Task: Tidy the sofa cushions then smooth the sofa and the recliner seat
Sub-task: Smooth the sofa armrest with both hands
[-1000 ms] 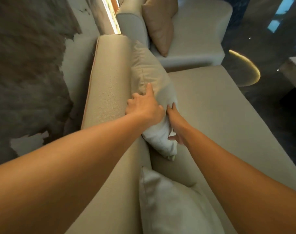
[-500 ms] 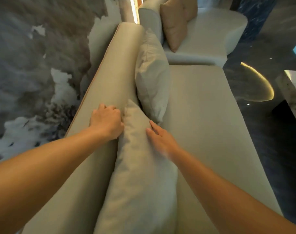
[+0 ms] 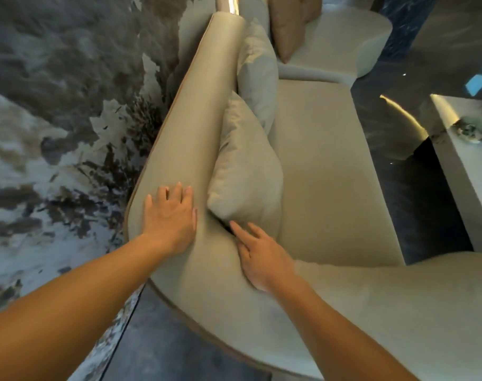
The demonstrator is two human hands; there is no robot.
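Note:
The beige sofa [image 3: 322, 171] runs away from me, its backrest [image 3: 198, 111] on the left. Two pale grey cushions lean upright against the backrest: a near cushion [image 3: 245, 171] and a far cushion [image 3: 257, 67]. My left hand [image 3: 171, 215] lies flat and open on top of the backrest, just left of the near cushion. My right hand [image 3: 261, 257] rests open on the curved corner of the sofa, fingertips touching the near cushion's lower corner. A tan cushion [image 3: 283, 26] stands on the seat beyond.
A marble-patterned wall [image 3: 55, 119] stands close behind the backrest. The sofa's rounded arm [image 3: 399, 298] curves across the lower right. A white low table [image 3: 470, 171] with a small ornament stands right of a dark glossy floor [image 3: 415, 182]. A second beige seat [image 3: 338, 42] is at the far end.
Both hands have let go of the near cushion and moved back toward me; the left now lies flat on the backrest, the right on the sofa's corner. The view has drawn back.

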